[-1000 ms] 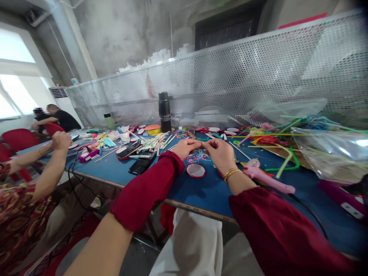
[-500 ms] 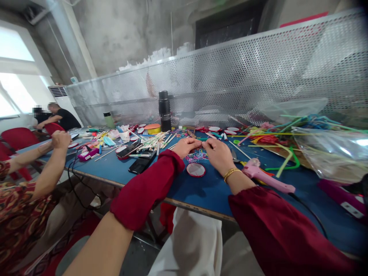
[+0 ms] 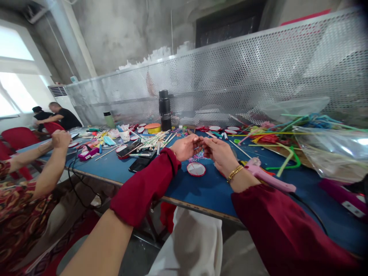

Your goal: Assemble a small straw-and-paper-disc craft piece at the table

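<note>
Maroon sleeves both in frame, your 2 hands meet at centre above the blue table [image 3: 207, 193]. Left hand [image 3: 186, 147] and right hand [image 3: 220, 155] are each curled, fingertips pinched together on something small between them; too small to identify, possibly a thin strand. It sits at the fingertip junction, just above the loose pile of coloured bands [image 3: 198, 156].

Change vs 0.5 s ago: both hands have lifted slightly off the table and tilted, palms turned more toward each other. The pinch is kept. My read: you're working the piece in the air now, not picking from the pile.

Red-rimmed round lid [image 3: 196, 169] lies just below the hands, untouched. Pink glue gun [image 3: 268, 178] lies right of your right wrist, clear of it. Black flask [image 3: 165, 110] stands upper centre. Another person's arms [image 3: 46, 161] are at left, well apart.
</note>
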`<control>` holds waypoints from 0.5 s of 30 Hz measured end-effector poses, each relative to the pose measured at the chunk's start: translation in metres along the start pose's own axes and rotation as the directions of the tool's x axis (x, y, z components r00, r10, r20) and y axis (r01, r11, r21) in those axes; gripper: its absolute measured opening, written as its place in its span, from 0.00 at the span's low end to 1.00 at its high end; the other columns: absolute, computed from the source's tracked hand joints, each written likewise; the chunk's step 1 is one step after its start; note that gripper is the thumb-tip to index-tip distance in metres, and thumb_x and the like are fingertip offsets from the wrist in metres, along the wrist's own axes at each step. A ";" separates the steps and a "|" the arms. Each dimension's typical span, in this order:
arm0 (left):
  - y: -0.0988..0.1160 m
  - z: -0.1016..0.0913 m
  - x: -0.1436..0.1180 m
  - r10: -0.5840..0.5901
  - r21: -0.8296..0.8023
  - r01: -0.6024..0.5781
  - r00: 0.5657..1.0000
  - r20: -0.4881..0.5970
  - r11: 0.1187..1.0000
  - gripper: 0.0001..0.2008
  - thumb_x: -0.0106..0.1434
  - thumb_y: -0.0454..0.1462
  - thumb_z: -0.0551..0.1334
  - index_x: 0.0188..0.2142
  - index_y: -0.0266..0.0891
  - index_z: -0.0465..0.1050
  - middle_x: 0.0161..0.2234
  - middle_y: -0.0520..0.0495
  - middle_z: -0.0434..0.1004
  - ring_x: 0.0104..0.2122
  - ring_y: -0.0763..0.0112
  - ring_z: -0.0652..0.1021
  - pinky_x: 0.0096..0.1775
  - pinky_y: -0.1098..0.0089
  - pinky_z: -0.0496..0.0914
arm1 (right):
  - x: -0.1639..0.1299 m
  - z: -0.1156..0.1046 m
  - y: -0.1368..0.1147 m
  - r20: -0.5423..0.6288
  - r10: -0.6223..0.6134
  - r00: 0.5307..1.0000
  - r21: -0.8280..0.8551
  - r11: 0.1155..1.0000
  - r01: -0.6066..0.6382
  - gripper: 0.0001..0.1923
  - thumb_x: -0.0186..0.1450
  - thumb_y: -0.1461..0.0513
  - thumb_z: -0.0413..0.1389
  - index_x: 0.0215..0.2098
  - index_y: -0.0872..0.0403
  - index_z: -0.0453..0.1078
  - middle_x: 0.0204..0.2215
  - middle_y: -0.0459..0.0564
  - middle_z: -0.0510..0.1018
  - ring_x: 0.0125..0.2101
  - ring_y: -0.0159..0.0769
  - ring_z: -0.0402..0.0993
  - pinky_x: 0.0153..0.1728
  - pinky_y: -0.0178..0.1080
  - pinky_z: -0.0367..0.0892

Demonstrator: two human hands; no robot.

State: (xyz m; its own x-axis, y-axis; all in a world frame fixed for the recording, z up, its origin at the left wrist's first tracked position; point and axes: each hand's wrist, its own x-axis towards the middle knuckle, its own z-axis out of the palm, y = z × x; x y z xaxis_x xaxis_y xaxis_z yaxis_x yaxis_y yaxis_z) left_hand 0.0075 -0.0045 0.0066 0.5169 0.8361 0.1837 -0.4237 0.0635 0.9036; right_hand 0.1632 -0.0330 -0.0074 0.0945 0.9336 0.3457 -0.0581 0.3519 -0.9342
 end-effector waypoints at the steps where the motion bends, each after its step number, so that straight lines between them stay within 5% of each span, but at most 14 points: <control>1: -0.001 0.000 0.001 0.013 -0.004 -0.013 1.000 0.004 1.000 0.17 0.62 0.44 0.68 0.27 0.39 0.62 0.38 0.45 0.75 0.41 0.66 0.77 0.44 0.65 0.70 | -0.001 0.000 0.000 0.021 0.048 0.999 0.053 0.997 -0.049 0.26 0.50 0.41 0.68 0.26 0.53 0.72 0.23 0.47 0.76 0.21 0.30 0.67 0.21 0.34 0.66; 5: -0.009 0.000 0.005 0.051 0.009 -0.051 0.998 0.024 0.999 0.14 0.61 0.42 0.68 0.30 0.39 0.65 0.33 0.49 0.70 0.31 0.73 0.70 0.37 0.67 0.67 | -0.003 0.002 -0.001 0.118 0.175 0.977 0.124 0.974 -0.189 0.25 0.45 0.45 0.73 0.28 0.54 0.76 0.27 0.49 0.80 0.22 0.29 0.68 0.19 0.33 0.63; 10: -0.013 0.005 0.004 0.050 0.065 -0.048 0.998 -0.030 0.997 0.15 0.61 0.43 0.69 0.31 0.39 0.65 0.34 0.49 0.70 0.31 0.72 0.69 0.38 0.68 0.66 | -0.004 0.005 0.000 0.161 0.195 0.967 0.149 0.964 -0.219 0.22 0.43 0.49 0.73 0.26 0.53 0.74 0.23 0.46 0.77 0.20 0.28 0.64 0.18 0.34 0.62; 15: -0.012 0.000 0.007 0.073 0.116 -0.062 0.993 -0.095 0.991 0.16 0.62 0.45 0.68 0.31 0.39 0.64 0.33 0.49 0.71 0.32 0.73 0.72 0.37 0.70 0.66 | 0.002 0.001 0.003 0.024 0.186 0.982 0.098 0.977 -0.187 0.13 0.50 0.53 0.65 0.25 0.50 0.67 0.18 0.43 0.68 0.19 0.31 0.64 0.19 0.35 0.63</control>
State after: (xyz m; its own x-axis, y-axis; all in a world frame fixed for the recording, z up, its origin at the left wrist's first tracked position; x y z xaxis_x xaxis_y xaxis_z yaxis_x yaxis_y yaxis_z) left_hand 0.0164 0.0010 -0.0028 0.4115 0.8866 0.2114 -0.3659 -0.0517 0.9292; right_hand 0.1622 -0.0305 -0.0091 0.0580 0.9840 0.1684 -0.1721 0.1760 -0.9692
